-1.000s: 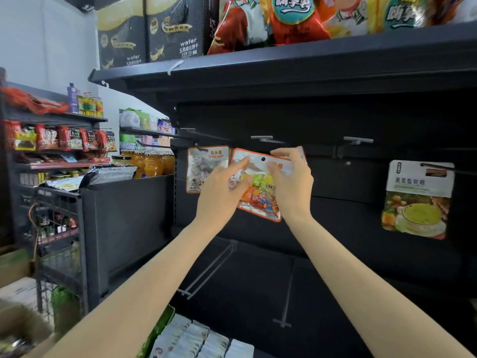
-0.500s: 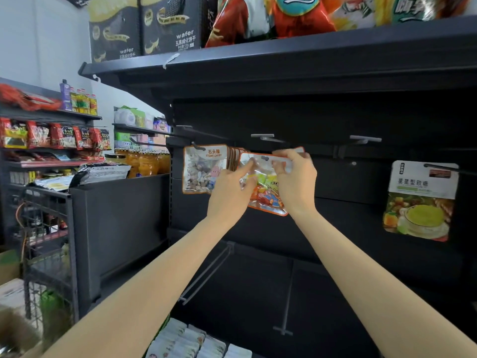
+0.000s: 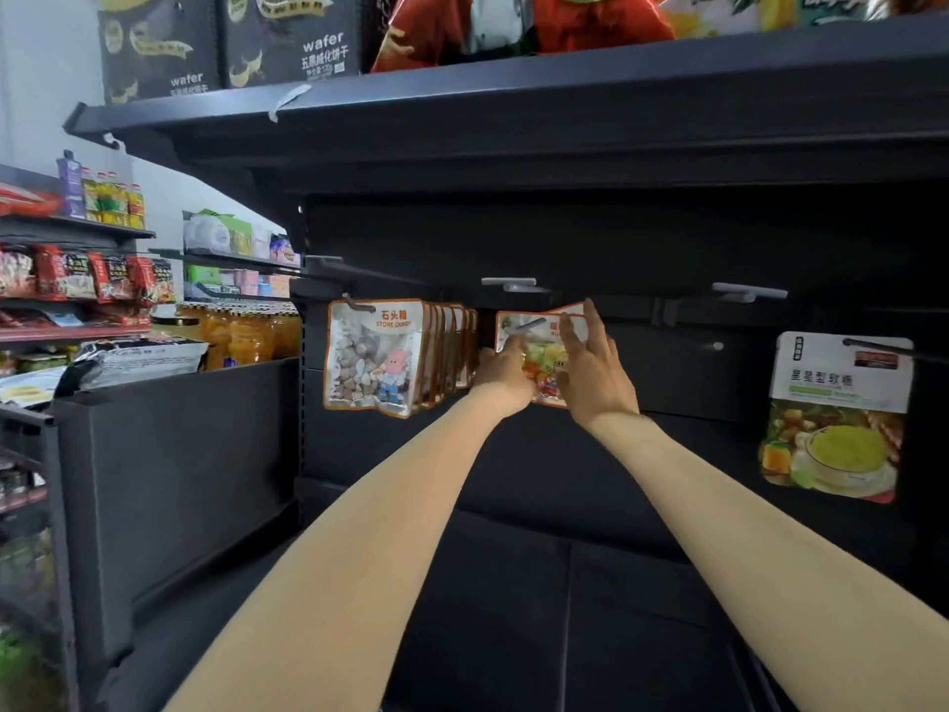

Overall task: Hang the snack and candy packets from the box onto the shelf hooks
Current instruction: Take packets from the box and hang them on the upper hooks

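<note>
Reaching up together, both hands met at an orange-edged candy packet [image 3: 544,352] that hung in front of the dark back panel of the shelf [image 3: 513,115]. The left hand [image 3: 506,372] gripped the packet's left side, with its fingers curled against the clear front, just below a grey hook [image 3: 524,327] that passed through the packet's top edge. The right hand [image 3: 590,372] held the packet's right side, fingers spread and raised so that their tips reached the upper right corner; whether its thumb pinched the packet could not be told. The packet lay between the two hands, tilted slightly, its lower part hidden behind them. Just to the left, apart from the hands, a row of stone candy packets [image 3: 377,357] hung from another hook [image 3: 357,304]. Well to the right a green and white packet [image 3: 837,418] hung alone. Wafer boxes [image 3: 287,38] and red bags [image 3: 513,23] stood on the shelf's top board.
</note>
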Available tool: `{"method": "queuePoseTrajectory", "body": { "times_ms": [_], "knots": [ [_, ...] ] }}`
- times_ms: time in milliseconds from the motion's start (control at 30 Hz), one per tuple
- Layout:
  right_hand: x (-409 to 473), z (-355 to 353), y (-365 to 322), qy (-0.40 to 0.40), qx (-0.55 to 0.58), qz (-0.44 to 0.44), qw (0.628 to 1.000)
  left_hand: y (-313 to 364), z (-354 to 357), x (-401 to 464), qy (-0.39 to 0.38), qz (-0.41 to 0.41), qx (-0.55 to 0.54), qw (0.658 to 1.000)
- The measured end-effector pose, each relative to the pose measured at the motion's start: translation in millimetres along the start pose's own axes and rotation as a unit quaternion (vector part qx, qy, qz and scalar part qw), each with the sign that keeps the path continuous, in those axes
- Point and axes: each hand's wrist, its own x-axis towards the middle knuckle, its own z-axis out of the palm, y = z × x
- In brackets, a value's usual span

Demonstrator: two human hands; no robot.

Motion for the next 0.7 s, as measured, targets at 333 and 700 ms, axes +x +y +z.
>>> {"method": "queuePoseTrajectory", "body": {
  "times_ms": [333, 700],
  "knots": [
    [6, 5, 3, 0.03, 0.026, -0.015, 0.999, 3, -1, 3, 0.028, 0.027, 0.034, 0.999],
    [-66, -21, -37, 0.074, 0.293, -0.102, 0.948, -1, -40, -115, 0.215, 0.104, 0.052, 0.97]
  ]
}}
